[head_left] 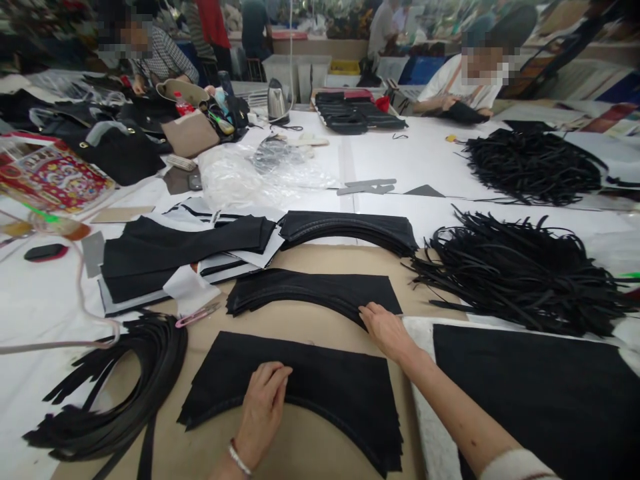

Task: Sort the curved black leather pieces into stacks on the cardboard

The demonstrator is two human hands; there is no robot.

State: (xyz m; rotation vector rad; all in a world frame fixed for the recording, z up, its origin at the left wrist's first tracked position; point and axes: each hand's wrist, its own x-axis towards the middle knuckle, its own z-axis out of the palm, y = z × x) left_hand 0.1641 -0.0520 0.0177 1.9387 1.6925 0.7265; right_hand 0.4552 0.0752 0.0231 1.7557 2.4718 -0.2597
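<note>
A black stack (pixel 335 377) lies near the right edge of the tan sheet (pixel 300 323), left hand (pixel 265 397) touching it; right hand (pixel 387 333) touches a farther stack (pixel 345 287). Fingers bent; grips unclear.

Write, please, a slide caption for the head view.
Left hand at the near stack of curve-edged black pieces, right hand at the middle stack.

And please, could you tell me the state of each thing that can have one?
Near black stack: flat, edges uneven.
Middle black stack: flat, edges uneven.
Left hand: on near black stack, fingers bent.
Right hand: fingertips on middle black stack's edge.
Strip bundle at left: curved into loop.
Nearer strip heap: tangled.
Clear plastic: crumpled.
Kettle: upright.
</note>
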